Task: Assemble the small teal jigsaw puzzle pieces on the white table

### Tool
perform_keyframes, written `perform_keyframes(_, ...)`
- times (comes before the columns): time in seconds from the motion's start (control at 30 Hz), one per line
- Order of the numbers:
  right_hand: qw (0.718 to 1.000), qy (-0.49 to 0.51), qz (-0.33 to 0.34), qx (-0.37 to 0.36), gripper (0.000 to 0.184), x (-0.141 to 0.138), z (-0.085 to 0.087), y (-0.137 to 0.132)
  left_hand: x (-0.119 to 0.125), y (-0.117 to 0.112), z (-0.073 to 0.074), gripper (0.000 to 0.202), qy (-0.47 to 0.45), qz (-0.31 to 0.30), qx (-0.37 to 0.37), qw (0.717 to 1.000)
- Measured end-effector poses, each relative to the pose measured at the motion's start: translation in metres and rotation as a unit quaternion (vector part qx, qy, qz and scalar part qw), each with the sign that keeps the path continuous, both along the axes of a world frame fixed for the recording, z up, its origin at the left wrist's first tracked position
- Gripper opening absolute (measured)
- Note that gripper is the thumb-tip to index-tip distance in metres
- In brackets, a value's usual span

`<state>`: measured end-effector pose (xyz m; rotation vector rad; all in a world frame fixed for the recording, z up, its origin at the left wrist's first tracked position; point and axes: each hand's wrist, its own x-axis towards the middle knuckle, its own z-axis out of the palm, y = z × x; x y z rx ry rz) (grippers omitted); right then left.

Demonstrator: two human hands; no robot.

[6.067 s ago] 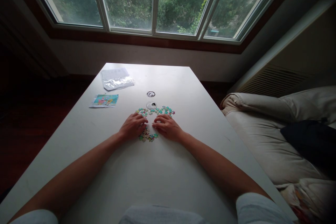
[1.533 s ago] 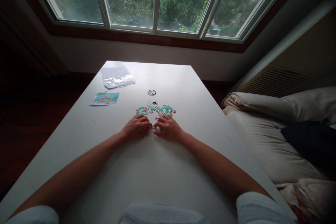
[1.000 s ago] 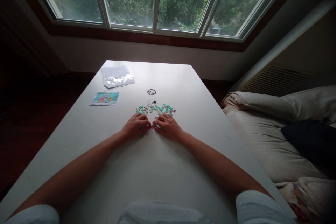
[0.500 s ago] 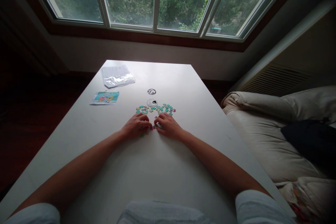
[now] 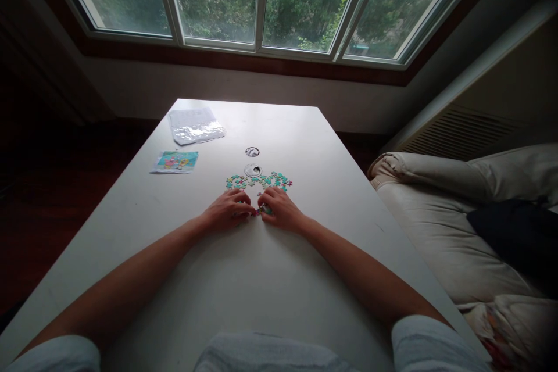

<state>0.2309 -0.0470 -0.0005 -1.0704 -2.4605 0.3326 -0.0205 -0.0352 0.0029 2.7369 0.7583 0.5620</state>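
Half-curled over the white worktop (image 5: 255, 285), the left hand (image 5: 227, 209) and right hand (image 5: 281, 209) face each other around small puzzle pieces (image 5: 258, 211); whether either grips one I can't tell. Loose pieces (image 5: 279, 180) spread at their twelve o'clock, a picture card (image 5: 176, 161) at ten.

The one camera sits on the person's head above the near end of the white table (image 5: 279, 285), facing forward and down toward the window (image 5: 258, 6); its wide view keeps the left hand (image 5: 229, 209) and right hand (image 5: 281, 209) small, mid-frame, and takes in the sofa (image 5: 429, 215) at right.
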Motion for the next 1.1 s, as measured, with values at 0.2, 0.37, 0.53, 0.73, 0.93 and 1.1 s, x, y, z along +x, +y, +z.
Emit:
perform_keyframes(0.2,1.000,0.013,0.014,0.005,0.022,0.001,-0.004,0.002,0.001,0.000,0.000,0.021,-0.006,0.000,0.004,1.000)
perform_keyframes(0.37,0.998,0.047,0.040,0.004,0.017,0.002,-0.002,0.002,0.001,-0.001,0.002,0.021,-0.011,-0.002,-0.002,1.000)
perform_keyframes(0.53,0.991,0.122,0.055,-0.013,0.015,0.004,-0.005,0.004,0.001,-0.002,0.003,0.022,-0.020,-0.006,-0.005,1.000)
perform_keyframes(0.73,0.979,0.195,-0.054,0.018,0.014,0.011,-0.006,0.012,-0.002,0.001,0.001,0.022,-0.027,0.028,0.007,0.999)
perform_keyframes(0.93,0.968,0.208,-0.141,0.014,0.019,0.025,0.000,0.017,-0.007,0.008,-0.002,0.030,-0.024,0.066,0.015,0.997)
perform_keyframes(1.1,0.955,0.196,-0.220,0.032,0.016,0.036,-0.006,0.029,-0.008,0.008,-0.002,0.029,-0.015,0.067,0.017,0.998)
